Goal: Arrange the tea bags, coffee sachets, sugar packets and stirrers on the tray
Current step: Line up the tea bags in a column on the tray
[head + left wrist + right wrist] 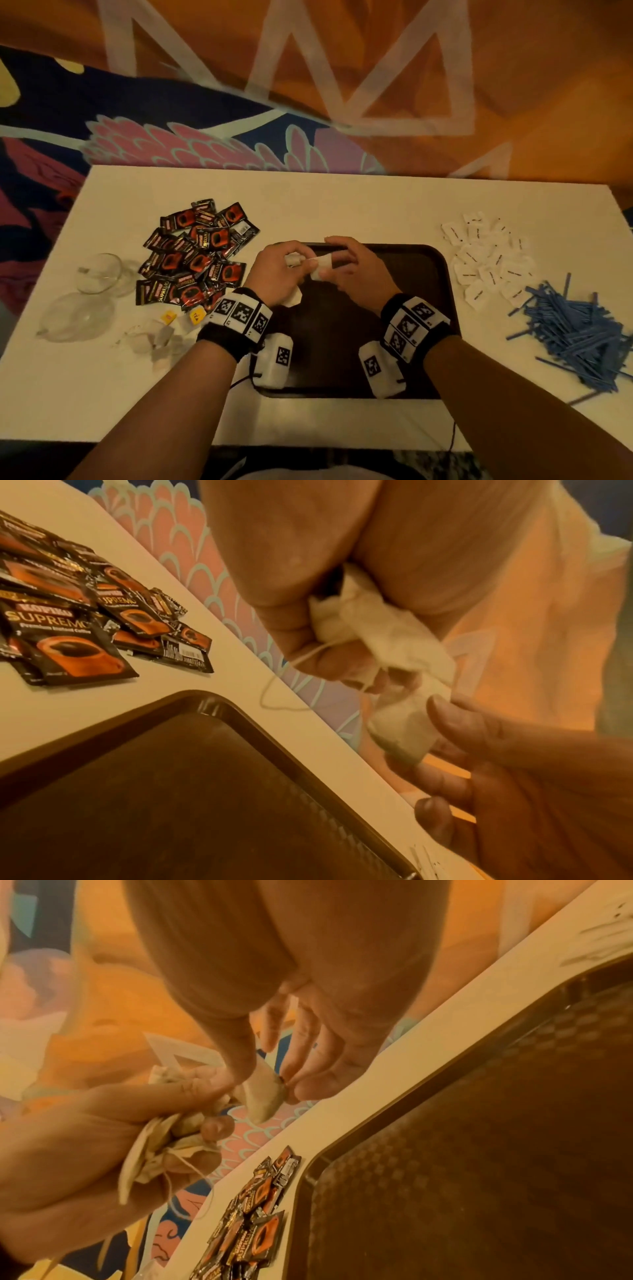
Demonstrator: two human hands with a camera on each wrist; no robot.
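Note:
Both hands hover over the far left corner of the dark brown tray. My left hand grips a bunch of white tea bags with strings dangling. My right hand pinches one tea bag from that bunch between thumb and fingers; the same bag shows in the right wrist view. Black and red coffee sachets are heaped left of the tray. White sugar packets lie to its right, with blue stirrers beyond them. More tea bags with yellow tags sit near my left wrist.
Two clear glass cups stand at the table's left edge. The white table ends at a patterned floor behind. The tray's bottom shows bare in the wrist views.

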